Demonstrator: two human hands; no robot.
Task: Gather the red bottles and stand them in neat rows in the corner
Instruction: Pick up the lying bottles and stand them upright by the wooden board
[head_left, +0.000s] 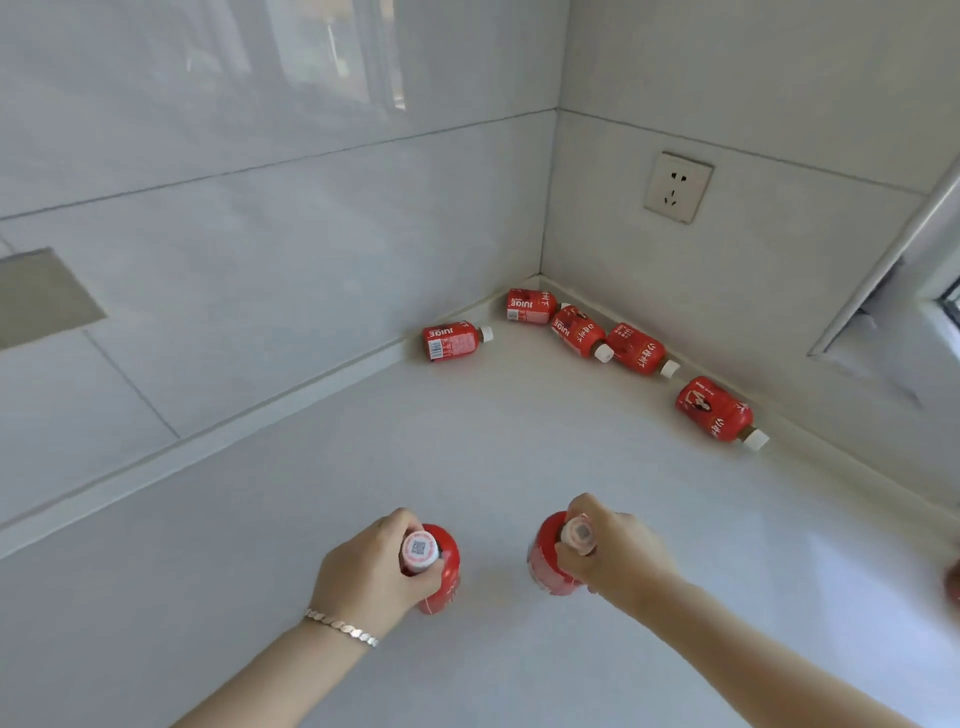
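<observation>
— While five toppled red bottles (580, 332) lie by the corner (540, 278), right of centre, why hold two upright?
— Probably ready for standing. Left grip (369, 566) clasps one bottle (448, 571) at its neck, right grip (618, 561) clasps a second bottle (545, 569), lower centre of the counter (519, 441).

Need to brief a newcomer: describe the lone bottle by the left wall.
Find the countertop corner near the wall socket. Left of it, one red juice bottle lies alone against the left wall; the other lying bottles line the right wall.
</observation>
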